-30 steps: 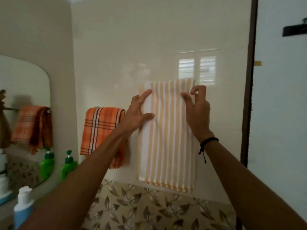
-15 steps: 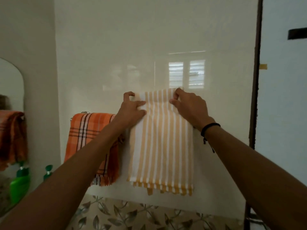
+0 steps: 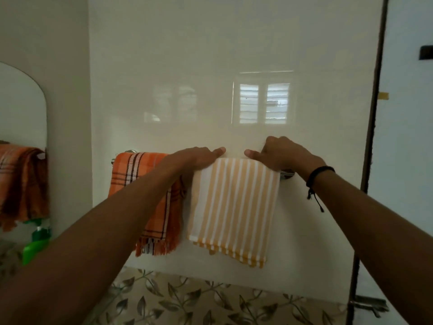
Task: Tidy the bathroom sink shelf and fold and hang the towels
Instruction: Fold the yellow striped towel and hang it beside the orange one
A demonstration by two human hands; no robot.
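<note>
The yellow-and-white striped cloth towel [image 3: 232, 207] had come down onto the shiny metal rail [image 3: 287, 174]; left hand [image 3: 194, 158] and right hand [image 3: 278, 153] pressed its top fold, gripping it.

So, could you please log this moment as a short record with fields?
striped towel: draped over the rail, hanging flat
left hand: on the towel's top left corner
right hand: on the towel's top right corner
orange plaid towel: hung to the left on the same rail
towel rail: only its ends show
</note>
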